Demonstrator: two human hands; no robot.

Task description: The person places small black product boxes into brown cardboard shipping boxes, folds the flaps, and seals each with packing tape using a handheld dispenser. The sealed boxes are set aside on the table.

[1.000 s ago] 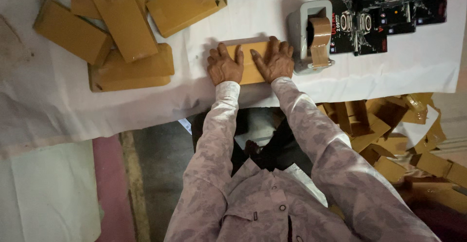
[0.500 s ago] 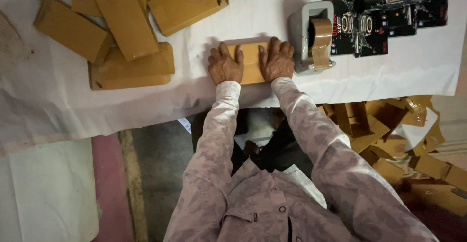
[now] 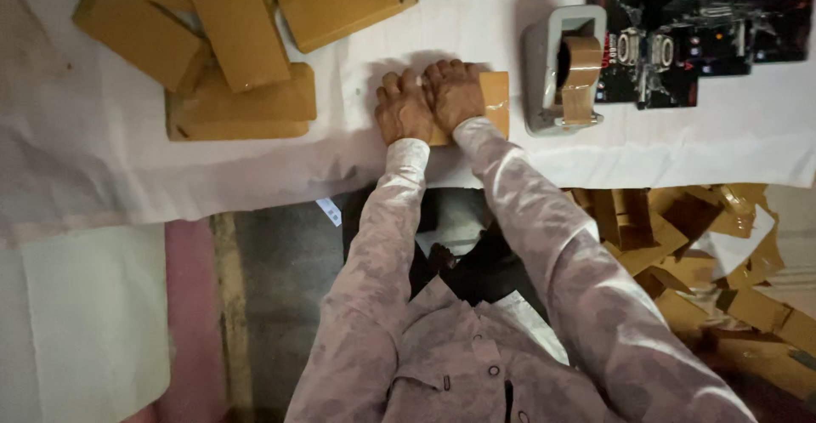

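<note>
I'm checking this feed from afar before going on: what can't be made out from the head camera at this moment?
- Brown packet: mostly covered by the left hand and right hand; only its right end shows.
- Bottom packets in the brown stack: overlapped by those above; the top edge cuts some off.
- Dark printed packs: cut off by the top edge.
- Tape dispenser: how much tape is left cannot be judged.
- Floor scraps: dim, jumbled.
</note>
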